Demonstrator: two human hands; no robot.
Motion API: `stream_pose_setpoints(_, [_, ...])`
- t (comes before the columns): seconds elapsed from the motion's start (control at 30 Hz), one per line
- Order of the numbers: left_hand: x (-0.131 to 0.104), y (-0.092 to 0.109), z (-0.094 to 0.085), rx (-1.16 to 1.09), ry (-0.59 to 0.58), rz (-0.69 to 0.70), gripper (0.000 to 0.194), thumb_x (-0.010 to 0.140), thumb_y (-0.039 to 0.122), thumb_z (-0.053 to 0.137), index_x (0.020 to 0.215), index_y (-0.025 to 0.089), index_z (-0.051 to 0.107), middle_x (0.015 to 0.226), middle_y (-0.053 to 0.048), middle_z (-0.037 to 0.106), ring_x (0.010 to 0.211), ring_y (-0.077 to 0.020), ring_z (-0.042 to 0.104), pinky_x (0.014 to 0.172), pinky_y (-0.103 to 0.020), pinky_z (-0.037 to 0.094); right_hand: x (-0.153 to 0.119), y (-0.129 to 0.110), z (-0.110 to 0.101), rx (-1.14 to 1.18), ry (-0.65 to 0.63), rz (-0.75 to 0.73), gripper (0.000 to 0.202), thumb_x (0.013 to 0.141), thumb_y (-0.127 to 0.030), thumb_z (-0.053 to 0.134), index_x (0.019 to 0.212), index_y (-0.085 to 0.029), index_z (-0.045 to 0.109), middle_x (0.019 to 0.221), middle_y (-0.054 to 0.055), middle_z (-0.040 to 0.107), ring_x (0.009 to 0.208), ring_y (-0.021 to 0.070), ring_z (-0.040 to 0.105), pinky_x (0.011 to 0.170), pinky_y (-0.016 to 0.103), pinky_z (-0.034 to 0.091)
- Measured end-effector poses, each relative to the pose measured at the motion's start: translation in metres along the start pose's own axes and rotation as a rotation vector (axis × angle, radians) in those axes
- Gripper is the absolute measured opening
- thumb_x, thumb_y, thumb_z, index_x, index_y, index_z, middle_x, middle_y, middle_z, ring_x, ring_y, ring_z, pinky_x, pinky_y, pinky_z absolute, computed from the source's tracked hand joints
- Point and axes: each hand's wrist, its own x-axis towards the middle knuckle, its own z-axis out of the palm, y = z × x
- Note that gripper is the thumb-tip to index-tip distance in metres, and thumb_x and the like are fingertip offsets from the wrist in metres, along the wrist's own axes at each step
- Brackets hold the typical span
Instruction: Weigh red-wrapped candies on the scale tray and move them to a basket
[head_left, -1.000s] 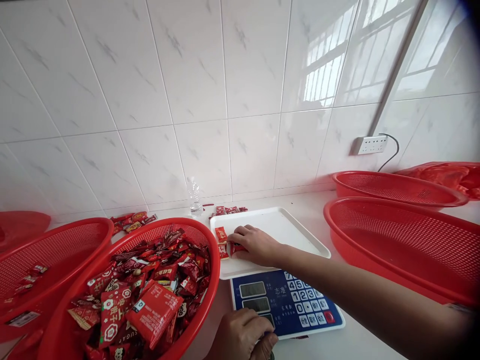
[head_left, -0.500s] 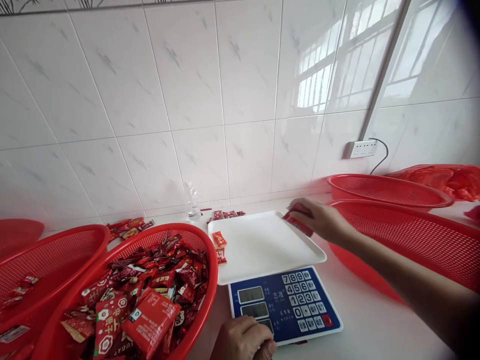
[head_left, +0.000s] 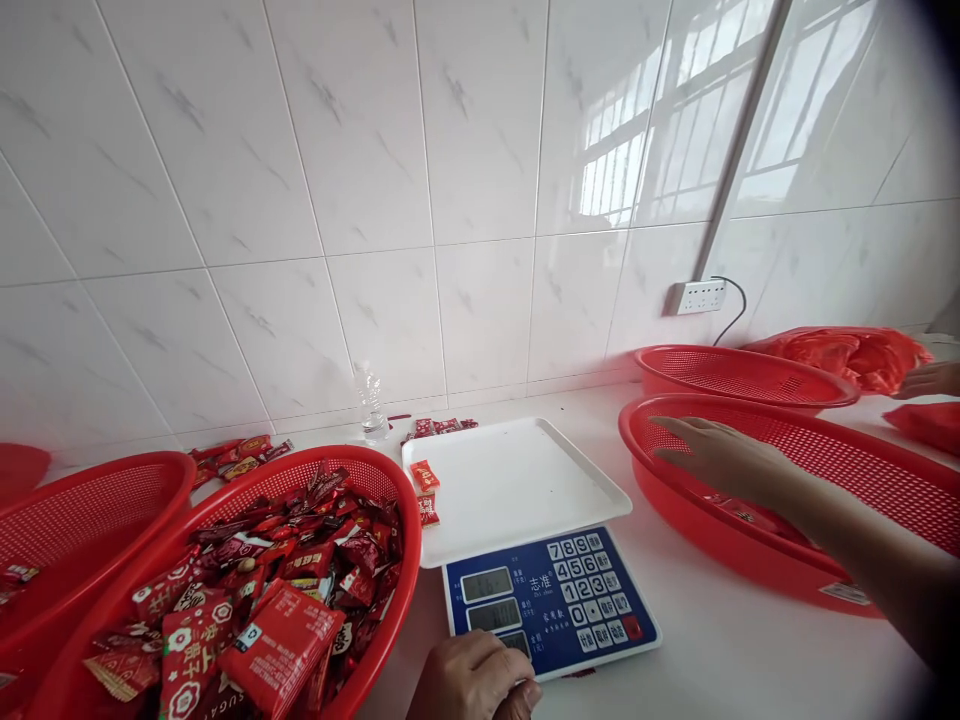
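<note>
My right hand [head_left: 716,455] is over the large red plastic basket [head_left: 637,430] on the right, fingers stretched out and holding nothing. Below it, inside that basket, lie red packets [head_left: 750,510]. My left hand [head_left: 474,675] rests at the near left corner of a blue electronic scale [head_left: 551,610], fingers curled in; whatever they may hold is hidden. On the scale's white tray [head_left: 517,480], two small red sweet packets [head_left: 425,476] lie by the left edge. To the left, a red basket [head_left: 409,560] is heaped with red-wrapped sweets [head_left: 300,590].
Loose packets [head_left: 240,455] and a clear plastic bottle [head_left: 370,405] stand by the tiled wall. Another red basket [head_left: 97,500] is at far left, one more [head_left: 742,365] at back right. Red plastic bags [head_left: 840,355] and another person's hand [head_left: 930,380] are at right.
My right hand has moved right from the tray to over the basket and let go of the red packets. The view has shifted slightly; my left hand stays by the scale.
</note>
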Motion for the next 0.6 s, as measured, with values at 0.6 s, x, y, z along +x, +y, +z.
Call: stream_pose_setpoints(0.6, [0.001, -0.006, -0.005, 0.038, -0.024, -0.067, 0.046, 0.095, 0.046, 0.03, 0.07, 0.022, 0.06, 0.057, 0.0, 0.062, 0.05, -0.0115, 0.058, 0.047, -0.021, 0.037, 0.011, -0.253, 0.109, 0.33, -0.721, -0.67, 0.05, 0.085, -0.045, 0.056, 0.128, -0.02, 0.051, 0.133, 0.013, 0.052, 0.124, 0.0269, 0.046, 0.102, 0.044, 0.037])
